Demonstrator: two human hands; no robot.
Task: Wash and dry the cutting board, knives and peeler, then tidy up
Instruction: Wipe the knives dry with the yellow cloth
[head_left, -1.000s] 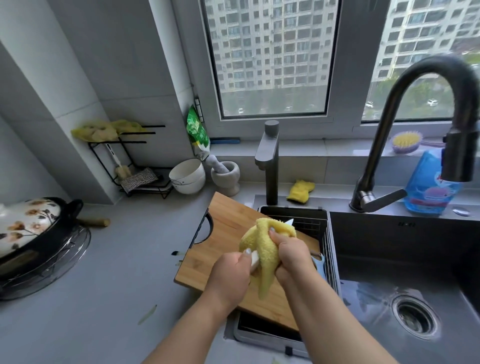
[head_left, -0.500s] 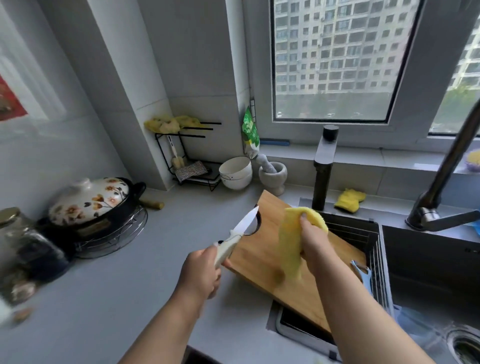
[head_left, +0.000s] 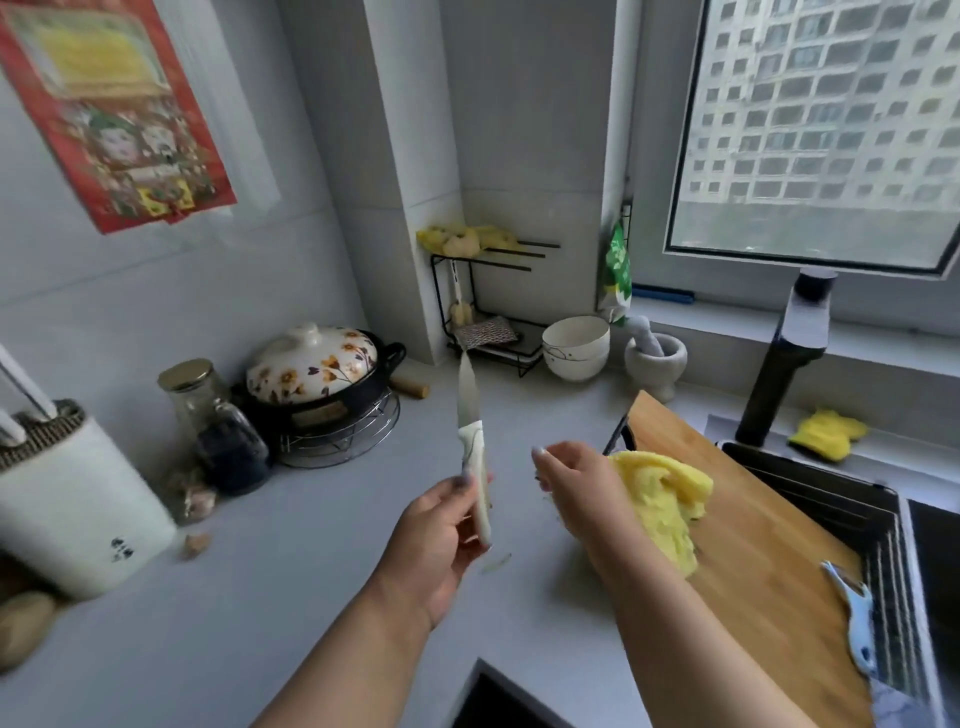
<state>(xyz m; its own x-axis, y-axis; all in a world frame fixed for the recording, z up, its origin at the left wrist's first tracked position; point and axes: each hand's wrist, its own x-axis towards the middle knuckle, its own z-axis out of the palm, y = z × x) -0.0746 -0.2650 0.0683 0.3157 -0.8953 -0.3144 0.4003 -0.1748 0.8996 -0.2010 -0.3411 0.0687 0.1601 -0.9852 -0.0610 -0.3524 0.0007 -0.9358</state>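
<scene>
The left hand (head_left: 441, 525) pinches the white handle of a small knife (head_left: 471, 441) between thumb and fingers, blade pointing up toward twelve o'clock over the gray counter (head_left: 311, 571). At three o'clock from it, the right hand (head_left: 576, 483) holds a yellow cloth (head_left: 665, 504), which hangs bunched over the near corner of the cutting board (head_left: 753, 545); how the fingers close on the cloth is hidden behind the hand. A pale blue peeler (head_left: 852, 623) lies at the board's edge toward four o'clock, beside the sink rack (head_left: 841, 509).

The knife looks wiped, so the step in hand is probably stowing it. A white knife block (head_left: 72, 499) stands at nine o'clock. To do it well, turn the tip downward first, keep fingers behind the handle, and slide the blade into a free slot without forcing it.
</scene>
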